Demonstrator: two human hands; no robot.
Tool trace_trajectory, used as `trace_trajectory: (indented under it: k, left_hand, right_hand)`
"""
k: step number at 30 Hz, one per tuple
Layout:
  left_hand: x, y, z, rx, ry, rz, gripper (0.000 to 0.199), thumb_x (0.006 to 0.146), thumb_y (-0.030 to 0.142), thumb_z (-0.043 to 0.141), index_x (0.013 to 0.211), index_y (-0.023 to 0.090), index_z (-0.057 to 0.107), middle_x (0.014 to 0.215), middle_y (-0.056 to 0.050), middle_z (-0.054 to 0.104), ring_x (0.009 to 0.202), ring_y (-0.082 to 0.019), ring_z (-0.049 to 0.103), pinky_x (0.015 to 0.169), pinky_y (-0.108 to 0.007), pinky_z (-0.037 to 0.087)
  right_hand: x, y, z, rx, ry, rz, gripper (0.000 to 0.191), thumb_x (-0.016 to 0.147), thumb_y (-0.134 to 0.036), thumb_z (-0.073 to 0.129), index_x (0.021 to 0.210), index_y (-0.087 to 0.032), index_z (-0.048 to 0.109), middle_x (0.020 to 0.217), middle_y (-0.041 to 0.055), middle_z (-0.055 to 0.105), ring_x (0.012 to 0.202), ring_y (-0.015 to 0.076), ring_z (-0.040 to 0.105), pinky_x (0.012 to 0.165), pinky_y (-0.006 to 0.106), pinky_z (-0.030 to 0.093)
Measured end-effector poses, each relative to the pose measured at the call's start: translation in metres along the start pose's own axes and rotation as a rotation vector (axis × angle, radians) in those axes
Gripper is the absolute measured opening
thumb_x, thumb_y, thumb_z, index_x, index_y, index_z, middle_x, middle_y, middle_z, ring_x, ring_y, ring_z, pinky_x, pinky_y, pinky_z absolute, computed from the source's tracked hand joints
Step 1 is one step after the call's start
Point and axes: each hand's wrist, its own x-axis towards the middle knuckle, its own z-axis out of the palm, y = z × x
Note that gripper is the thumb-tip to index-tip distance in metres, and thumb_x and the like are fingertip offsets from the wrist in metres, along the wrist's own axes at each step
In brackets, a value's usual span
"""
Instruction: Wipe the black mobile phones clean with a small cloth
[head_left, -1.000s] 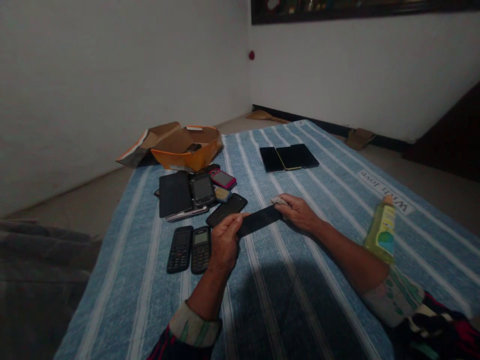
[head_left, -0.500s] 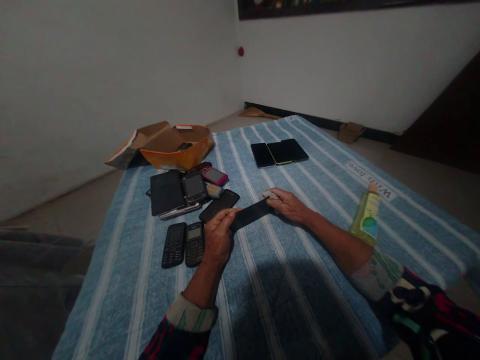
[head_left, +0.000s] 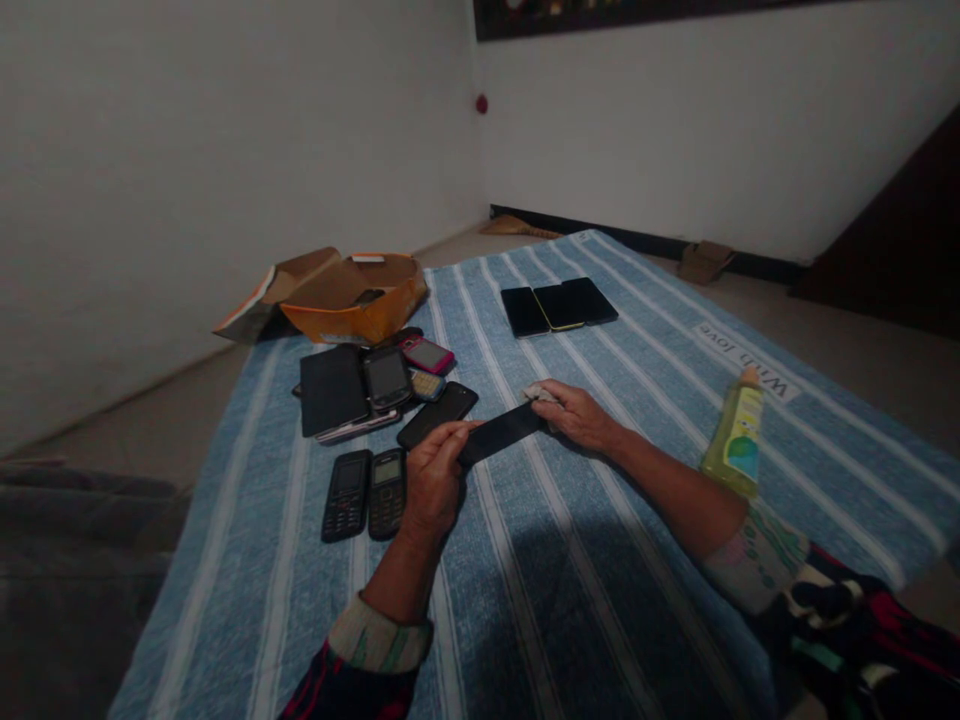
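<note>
dark, red-streaked sleeves (head_left: pixel 352 688) — pale, green-patterned cuffs (head_left: pixel 381 634)

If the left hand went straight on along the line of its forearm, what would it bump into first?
Probably the black phone lying just beyond the left hand; the hand's height above the striped cloth is unclear, so it might pass over.

L hand (head_left: pixel 437 475) grips one end of blk phone (head_left: pixel 501 433), R hand (head_left: pixel 574 415) w/ pale cloth (head_left: pixel 538 393) at other; 2 keypad phones (head_left: pixel 366 495) nr L hand, btl (head_left: pixel 736 435) by R forearm.
</note>
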Motion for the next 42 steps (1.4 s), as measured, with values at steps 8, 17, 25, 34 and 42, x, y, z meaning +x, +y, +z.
trace_trajectory:
  k: [8,17,25,34,42]
  left_hand:
    - [0.000,-0.002,0.000,-0.025,-0.005,0.008,0.022,0.074,0.038,0.069,0.081,0.018,0.076,0.085,-0.005,0.076,0.086,-0.021,0.068,0.086,-0.032,0.049]
    - [0.002,-0.005,-0.001,-0.069,0.009,0.001,0.021,0.075,0.039,0.071,0.080,0.019,0.076,0.082,-0.003,0.076,0.082,-0.020,0.067,0.082,-0.029,0.048]
    - [0.000,0.001,0.007,-0.224,0.035,-0.067,0.023,0.068,0.039,0.078,0.075,0.018,0.076,0.073,-0.002,0.073,0.077,-0.018,0.066,0.077,-0.027,0.047]
    - [0.001,0.001,0.008,-0.282,0.072,-0.099,0.025,0.063,0.039,0.082,0.071,0.016,0.076,0.070,-0.002,0.072,0.072,-0.015,0.063,0.073,-0.025,0.046]
    - [-0.002,0.004,0.010,-0.279,0.065,-0.109,0.024,0.065,0.038,0.081,0.071,0.015,0.076,0.069,-0.002,0.071,0.067,-0.013,0.062,0.070,-0.023,0.046]
  right_hand:
    - [0.000,0.001,0.001,0.005,0.010,-0.008,0.026,0.088,-0.043,0.052,0.095,-0.019,0.061,0.073,-0.0030,0.053,0.066,0.0133,0.051,0.065,0.026,0.039]
    - [0.005,0.003,0.009,0.058,0.088,-0.050,0.030,0.090,-0.047,0.050,0.091,-0.019,0.061,0.076,-0.0013,0.057,0.073,0.0152,0.055,0.072,0.027,0.041]
    - [0.007,0.003,0.017,0.116,0.198,-0.047,0.041,0.089,-0.058,0.049,0.086,-0.020,0.062,0.073,-0.0013,0.056,0.070,0.0152,0.053,0.066,0.026,0.039]
    - [0.001,0.004,0.016,0.174,0.167,-0.011,0.048,0.088,-0.065,0.048,0.088,-0.019,0.063,0.073,-0.0012,0.054,0.068,0.0145,0.051,0.061,0.025,0.039]
    - [-0.002,0.003,0.016,0.183,0.179,-0.024,0.049,0.089,-0.065,0.047,0.082,-0.019,0.063,0.069,-0.0016,0.051,0.062,0.0131,0.048,0.057,0.025,0.038]
